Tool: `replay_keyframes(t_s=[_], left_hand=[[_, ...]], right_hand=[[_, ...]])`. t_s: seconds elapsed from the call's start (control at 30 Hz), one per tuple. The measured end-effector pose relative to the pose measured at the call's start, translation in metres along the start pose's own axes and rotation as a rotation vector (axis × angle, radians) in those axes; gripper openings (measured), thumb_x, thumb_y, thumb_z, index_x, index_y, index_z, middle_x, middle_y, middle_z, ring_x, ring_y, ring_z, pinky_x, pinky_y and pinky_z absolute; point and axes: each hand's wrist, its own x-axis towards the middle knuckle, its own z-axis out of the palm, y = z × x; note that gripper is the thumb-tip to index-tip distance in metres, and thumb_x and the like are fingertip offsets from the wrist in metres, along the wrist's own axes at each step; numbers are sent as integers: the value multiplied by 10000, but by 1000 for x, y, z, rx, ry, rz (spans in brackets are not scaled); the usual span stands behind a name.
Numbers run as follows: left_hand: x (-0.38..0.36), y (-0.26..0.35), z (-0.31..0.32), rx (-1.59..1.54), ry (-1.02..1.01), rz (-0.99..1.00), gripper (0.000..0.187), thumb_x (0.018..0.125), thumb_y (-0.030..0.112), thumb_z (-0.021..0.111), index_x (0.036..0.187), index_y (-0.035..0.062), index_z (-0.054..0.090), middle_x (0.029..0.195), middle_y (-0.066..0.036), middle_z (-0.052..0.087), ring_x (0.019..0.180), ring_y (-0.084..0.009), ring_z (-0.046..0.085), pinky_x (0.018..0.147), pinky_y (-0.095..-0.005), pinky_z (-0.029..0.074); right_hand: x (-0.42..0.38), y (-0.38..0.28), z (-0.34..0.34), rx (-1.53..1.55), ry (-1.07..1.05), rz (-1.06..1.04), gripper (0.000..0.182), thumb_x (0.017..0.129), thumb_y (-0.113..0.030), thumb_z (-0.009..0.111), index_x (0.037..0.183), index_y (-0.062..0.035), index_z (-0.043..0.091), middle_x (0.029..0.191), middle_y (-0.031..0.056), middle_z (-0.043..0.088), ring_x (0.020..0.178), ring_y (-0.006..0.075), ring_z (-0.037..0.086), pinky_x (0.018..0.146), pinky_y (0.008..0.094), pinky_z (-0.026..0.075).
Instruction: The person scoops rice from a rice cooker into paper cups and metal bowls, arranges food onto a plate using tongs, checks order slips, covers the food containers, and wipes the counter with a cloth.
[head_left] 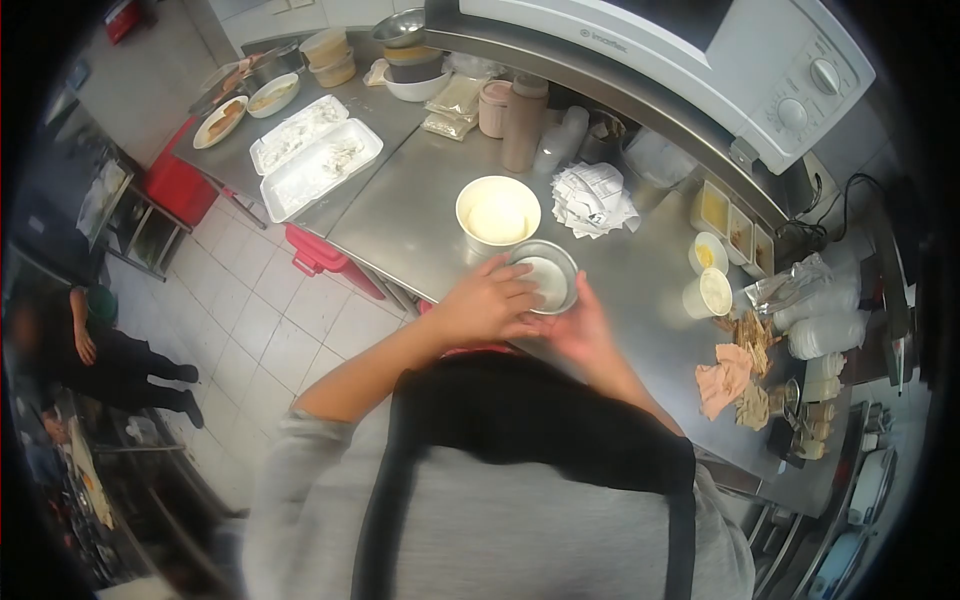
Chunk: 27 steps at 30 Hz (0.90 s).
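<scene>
A small round metal bowl (561, 262) is tilted between my two hands, over the near edge of the steel table. My left hand (488, 303) is closed on its left side, with the fingers reaching over the rim into the bowl. On the lower right, my right hand (582, 327) wraps round the outside of the same bowl. Something pale lies in the bowl, too blurred to name. Just beyond stands a cream-coloured tub (467, 213) with a pale yellow content, close to the metal bowl's rim.
Crumpled printed paper (592, 200) lies beyond the bowl. Two white foam trays (325, 168) with white powder stand at the left. At the right are a white cup (708, 294) and a peach cloth (724, 380). A person (110, 350) is at the far left.
</scene>
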Motion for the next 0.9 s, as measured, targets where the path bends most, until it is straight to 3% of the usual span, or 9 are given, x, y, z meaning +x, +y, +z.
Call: replay_keyframes(t_s=[0.1, 0.2, 0.23, 0.3, 0.4, 0.6, 0.7, 0.77, 0.9], left_hand=[[-18, -1, -22, -107, 236, -104, 390, 780, 285, 672, 1132, 122, 625, 1269, -80, 547, 1238, -322, 439, 1026, -476, 341], [-54, -16, -29, -124, 347, -336, 388, 793, 211, 641, 1164, 100, 610, 1298, -94, 526, 1247, -348, 424, 1027, -461, 340], [-65, -20, -34, -115, 366, -377, 382, 795, 194, 632, 1163, 95, 610, 1298, -97, 525, 1248, -346, 423, 1028, -457, 340], [-83, -26, -44, -96, 401, -459, 371, 799, 159, 614, 1162, 85, 609, 1298, -102, 524, 1250, -342, 422, 1030, -451, 338], [-98, -37, -51, -80, 475, -487, 403, 766, 204, 693, 1148, 97, 619, 1273, -117, 530, 1241, -358, 422, 1017, -454, 347], [-67, -61, -41, -70, 401, -526, 710, 733, 279, 728, 1357, 130, 425, 1425, -179, 336, 1300, -400, 331, 1047, -472, 316], [-18, -72, -16, 103, 152, -374, 874, 659, 392, 770, 1412, 241, 352, 1477, -191, 240, 1359, -444, 192, 1067, -576, 225], [17, -76, -8, 188, -45, -301, 925, 623, 461, 779, 1422, 302, 340, 1505, -189, 196, 1388, -452, 111, 1065, -637, 166], [55, -128, 21, 280, -317, -493, 901, 654, 626, 674, 1432, 364, 304, 1542, -169, 105, 1415, -420, 27, 1057, -671, 114]], right_hand=[[10, -9, 20, -89, -13, -108, 566, 938, -506, 454, 1334, -103, 411, 1289, 103, 516, 1146, 236, 532, 875, 436, 476], [37, -25, 56, -495, 304, -503, 547, 933, -415, 526, 1359, -102, 388, 1280, 91, 524, 1139, 214, 531, 922, 410, 438], [38, -29, 74, -738, 203, -638, 559, 919, -350, 564, 1387, -113, 371, 1308, 110, 500, 1200, 209, 483, 999, 404, 362], [59, -32, 75, -1329, 199, -869, 601, 890, -359, 596, 1399, -135, 368, 1346, 153, 464, 1259, 259, 437, 1058, 432, 293], [96, -19, 52, -2182, 83, -804, 611, 856, -338, 629, 1387, -151, 391, 1398, 181, 396, 1294, 313, 388, 1061, 496, 271], [82, 0, 38, -2096, 257, -1064, 540, 851, -304, 622, 1340, -139, 465, 1434, 188, 325, 1314, 393, 317, 1050, 546, 255], [53, 2, 15, -1982, 318, -1126, 518, 843, -292, 632, 1314, -123, 497, 1409, 207, 345, 1308, 434, 302, 1053, 536, 255], [31, 8, -7, -2001, 387, -1060, 516, 838, -284, 637, 1306, -113, 504, 1403, 216, 348, 1306, 443, 299, 1053, 530, 257], [-14, 33, -51, -1996, 651, -889, 500, 838, -283, 638, 1285, -94, 518, 1396, 217, 354, 1311, 438, 293, 1055, 514, 261]])
